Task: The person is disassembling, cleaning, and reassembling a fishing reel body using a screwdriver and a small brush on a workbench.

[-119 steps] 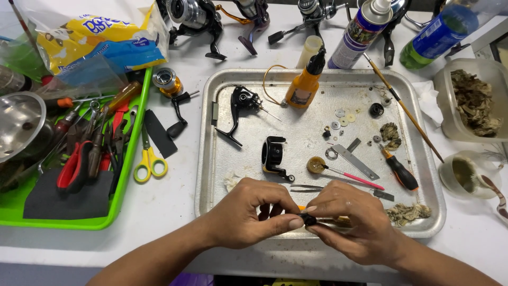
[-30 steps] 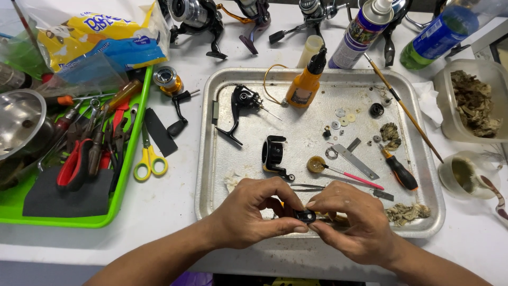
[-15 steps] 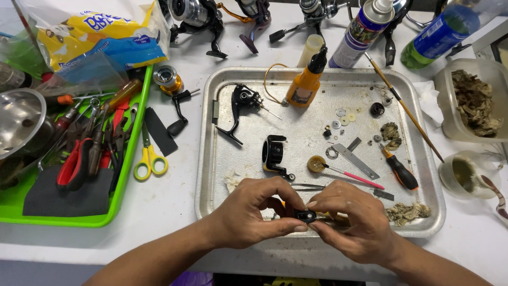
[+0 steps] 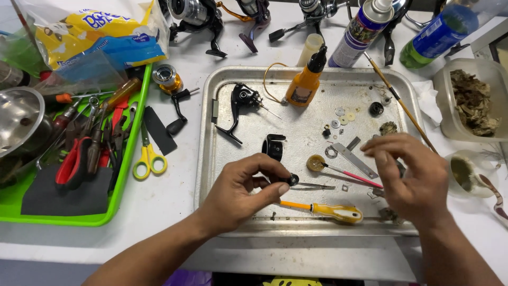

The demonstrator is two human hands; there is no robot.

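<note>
1. The tray (image 4: 211, 175) is dull, scuffed metal, smeared with grime.
2. The small black part (image 4: 292, 179) in the left hand (image 4: 241, 190) grip looks like glossy metal or plastic; which one is unclear.
3. The screwdriver (image 4: 328, 211) has a smooth yellow plastic handle.
4. The oil bottle (image 4: 304, 85) is glossy orange plastic.
5. The bin (image 4: 124, 175) is shiny green plastic.
6. The bowl (image 4: 18, 119) is polished metal.
7. The bench (image 4: 169, 201) is smooth matt white.

Two hands: left hand (image 4: 241, 188), right hand (image 4: 410, 172). One metal tray (image 4: 206, 159), one green tray (image 4: 124, 175), one yellow-handled screwdriver (image 4: 325, 210), one pair of yellow scissors (image 4: 148, 156), one orange dropper bottle (image 4: 305, 85), one spray can (image 4: 360, 32), one green bottle (image 4: 434, 37), one steel bowl (image 4: 18, 122)
</note>
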